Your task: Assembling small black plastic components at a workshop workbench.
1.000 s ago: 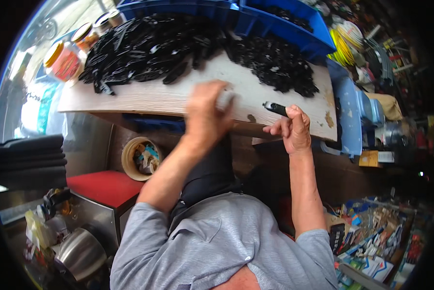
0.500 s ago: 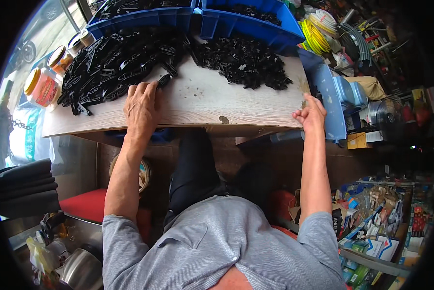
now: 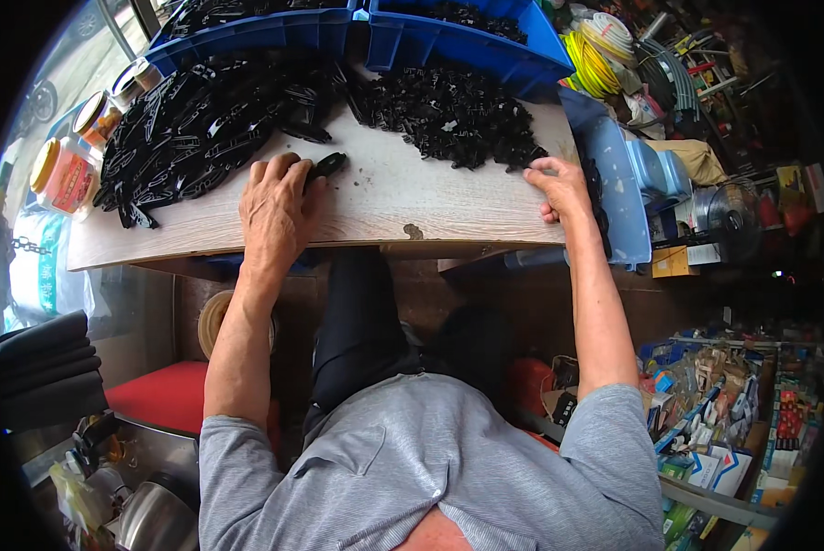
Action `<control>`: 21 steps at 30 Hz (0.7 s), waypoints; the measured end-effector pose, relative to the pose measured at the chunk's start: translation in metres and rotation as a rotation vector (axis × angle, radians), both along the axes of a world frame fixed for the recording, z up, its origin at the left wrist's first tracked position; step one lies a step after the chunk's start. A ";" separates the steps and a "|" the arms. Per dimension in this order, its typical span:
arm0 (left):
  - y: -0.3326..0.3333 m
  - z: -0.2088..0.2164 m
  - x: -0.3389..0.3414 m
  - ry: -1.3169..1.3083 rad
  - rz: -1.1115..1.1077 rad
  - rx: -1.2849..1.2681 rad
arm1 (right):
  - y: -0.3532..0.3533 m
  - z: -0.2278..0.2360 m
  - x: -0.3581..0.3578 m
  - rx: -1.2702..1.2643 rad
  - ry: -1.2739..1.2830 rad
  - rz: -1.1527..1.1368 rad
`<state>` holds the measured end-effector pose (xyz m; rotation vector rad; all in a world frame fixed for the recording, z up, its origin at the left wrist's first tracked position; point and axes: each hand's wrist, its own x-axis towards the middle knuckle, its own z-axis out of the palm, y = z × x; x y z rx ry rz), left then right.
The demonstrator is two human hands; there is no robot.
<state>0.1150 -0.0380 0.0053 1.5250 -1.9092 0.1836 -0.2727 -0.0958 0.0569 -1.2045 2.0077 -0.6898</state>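
Note:
My left hand (image 3: 277,202) is closed around a long black plastic part (image 3: 329,165), whose end sticks out past the fingertips over the table. Just beyond lies a big heap of similar long black parts (image 3: 210,129). At the right, my right hand (image 3: 563,191) has its thumb and forefinger together at the near right edge of a heap of small black plastic pieces (image 3: 458,119). Whatever sits between those fingertips is too small to make out.
Two blue bins (image 3: 471,46) with black parts stand along the far side of the wood-grain table (image 3: 366,216). Lidded jars (image 3: 63,174) line its left edge. A light blue plastic tub (image 3: 618,197) adjoins the right edge, with coiled yellow hose (image 3: 588,64) beyond it.
My right hand has moved left and away from me, from the table's right edge to the small pieces. The long part in my left hand now shows more. The view has shifted slightly.

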 end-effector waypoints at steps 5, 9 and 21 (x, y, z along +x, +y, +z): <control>0.002 0.000 0.002 0.055 0.004 -0.009 | 0.003 -0.003 -0.008 -0.013 -0.057 0.004; 0.004 -0.002 0.002 0.174 -0.019 -0.213 | 0.011 -0.004 -0.017 -0.027 -0.161 -0.035; 0.037 -0.010 -0.128 1.184 -0.441 0.489 | 0.048 -0.008 -0.004 -0.076 -0.506 -0.021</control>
